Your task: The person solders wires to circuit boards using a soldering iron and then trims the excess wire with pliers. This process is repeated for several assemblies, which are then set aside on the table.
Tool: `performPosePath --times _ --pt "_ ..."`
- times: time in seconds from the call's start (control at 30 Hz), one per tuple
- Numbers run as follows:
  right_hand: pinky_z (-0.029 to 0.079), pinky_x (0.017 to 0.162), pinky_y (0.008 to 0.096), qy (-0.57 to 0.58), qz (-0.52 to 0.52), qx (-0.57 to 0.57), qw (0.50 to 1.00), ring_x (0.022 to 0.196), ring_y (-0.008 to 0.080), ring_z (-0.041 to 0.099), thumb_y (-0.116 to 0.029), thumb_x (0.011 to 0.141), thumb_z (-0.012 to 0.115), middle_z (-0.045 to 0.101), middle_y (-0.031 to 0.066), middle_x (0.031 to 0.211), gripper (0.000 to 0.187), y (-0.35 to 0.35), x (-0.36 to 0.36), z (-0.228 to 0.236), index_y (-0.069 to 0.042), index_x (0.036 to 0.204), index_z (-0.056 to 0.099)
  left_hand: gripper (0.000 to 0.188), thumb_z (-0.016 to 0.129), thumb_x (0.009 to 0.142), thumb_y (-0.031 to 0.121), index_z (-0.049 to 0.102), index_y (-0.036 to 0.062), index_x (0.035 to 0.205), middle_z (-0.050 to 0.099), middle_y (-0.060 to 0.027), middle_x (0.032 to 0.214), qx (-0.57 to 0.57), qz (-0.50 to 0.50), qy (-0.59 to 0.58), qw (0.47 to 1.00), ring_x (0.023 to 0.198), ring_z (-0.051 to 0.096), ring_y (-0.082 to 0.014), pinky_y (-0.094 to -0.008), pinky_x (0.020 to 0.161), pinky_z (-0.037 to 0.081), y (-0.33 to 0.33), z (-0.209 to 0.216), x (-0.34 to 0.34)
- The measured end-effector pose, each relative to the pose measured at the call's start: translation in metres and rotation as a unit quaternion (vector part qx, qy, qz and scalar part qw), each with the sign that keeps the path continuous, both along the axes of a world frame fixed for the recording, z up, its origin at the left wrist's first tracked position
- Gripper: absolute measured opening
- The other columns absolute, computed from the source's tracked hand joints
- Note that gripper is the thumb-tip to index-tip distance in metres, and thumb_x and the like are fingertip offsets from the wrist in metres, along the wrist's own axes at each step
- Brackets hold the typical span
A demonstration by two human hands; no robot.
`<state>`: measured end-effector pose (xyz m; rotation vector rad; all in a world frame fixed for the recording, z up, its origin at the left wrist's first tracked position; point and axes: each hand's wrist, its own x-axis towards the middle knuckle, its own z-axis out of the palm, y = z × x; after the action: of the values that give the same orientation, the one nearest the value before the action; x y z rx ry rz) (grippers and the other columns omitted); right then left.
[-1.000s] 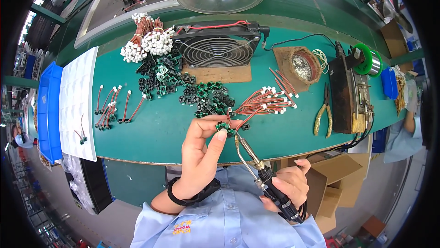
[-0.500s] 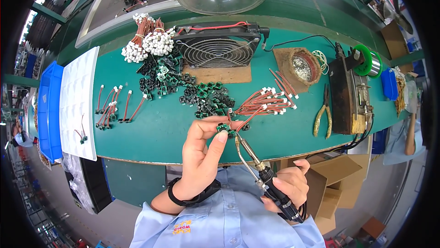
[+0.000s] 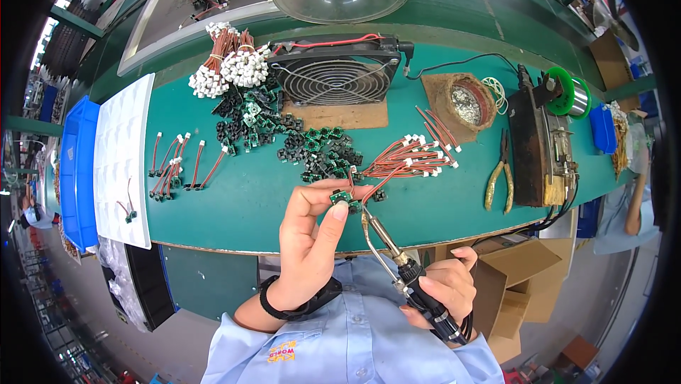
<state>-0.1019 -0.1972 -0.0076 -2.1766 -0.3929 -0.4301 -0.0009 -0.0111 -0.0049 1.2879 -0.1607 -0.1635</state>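
Between thumb and fingers, my left hand (image 3: pixel 310 228) pinches a small green circuit board (image 3: pixel 341 197) over the bench's near edge. Red and black wires with a white connector run up from the boards at my fingertips. My right hand (image 3: pixel 447 285) is wrapped round the black handle of a soldering iron (image 3: pixel 418 288), which has a thin feed tube along its side. The iron's tip is at the boards beside my left thumb; whether it touches is too small to tell. Just beyond lies a bundle of wire leads (image 3: pixel 408 157) with white connectors.
A pile of small boards (image 3: pixel 323 153) lies ahead, near a black fan (image 3: pixel 337 79). Pliers (image 3: pixel 501 178), a soldering station (image 3: pixel 535 143), a solder spool (image 3: pixel 567 93) and a tip-cleaning pot (image 3: pixel 464 104) stand right. Wired boards (image 3: pixel 167 178) and a white tray (image 3: pixel 122 164) are left.
My left hand and the board have shifted very slightly left. The iron's tip has moved slightly left with them; both grips stay the same.
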Motion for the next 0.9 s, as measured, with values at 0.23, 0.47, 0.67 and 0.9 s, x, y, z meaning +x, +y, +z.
performPosePath --times 0.23,0.47,0.67,0.9 --pt "0.032 0.086 0.0375 0.000 -0.008 0.017 1.000 0.070 0.0148 0.058 -0.022 0.057 0.082 0.062 -0.0017 0.078 0.048 0.0013 -0.0003 0.0044 -0.013 0.100 0.063 0.011 0.047 0.093 0.006 0.042 0.0007 0.102 0.055 -0.0178 0.113 -0.004 -0.002 -0.008 1.000 0.106 0.057 -0.0257 -0.0338 0.091 0.043 0.0017 -0.0013 -0.0006" --pt "0.033 0.086 0.0376 -0.003 -0.007 0.023 1.000 0.070 0.0152 0.059 -0.022 0.057 0.082 0.062 -0.0009 0.078 0.047 -0.0018 -0.0016 0.0048 -0.012 0.099 0.063 0.010 0.047 0.093 0.005 0.042 0.0014 0.101 0.054 -0.0170 0.114 0.000 -0.003 -0.009 1.000 0.106 0.058 -0.0263 -0.0340 0.091 0.043 -0.0005 0.0010 -0.0026" --pt "0.033 0.085 0.0381 0.001 0.000 0.024 1.000 0.070 0.0158 0.059 -0.022 0.057 0.081 0.062 -0.0002 0.077 0.047 -0.0037 -0.0006 0.0061 -0.011 0.099 0.063 0.010 0.046 0.092 0.004 0.041 0.0015 0.101 0.052 -0.0168 0.115 0.017 -0.009 -0.018 1.000 0.106 0.058 -0.0269 -0.0342 0.091 0.043 -0.0012 -0.0006 -0.0034" --pt "0.033 0.085 0.0380 -0.002 0.000 0.023 1.000 0.069 0.0158 0.059 -0.022 0.057 0.081 0.063 -0.0003 0.077 0.047 -0.0035 0.0002 0.0044 -0.011 0.099 0.063 0.012 0.045 0.093 0.009 0.044 0.0005 0.101 0.058 -0.0203 0.110 0.026 0.015 -0.019 0.999 0.103 0.057 -0.0225 -0.0337 0.092 0.041 -0.0050 0.0021 -0.0044"
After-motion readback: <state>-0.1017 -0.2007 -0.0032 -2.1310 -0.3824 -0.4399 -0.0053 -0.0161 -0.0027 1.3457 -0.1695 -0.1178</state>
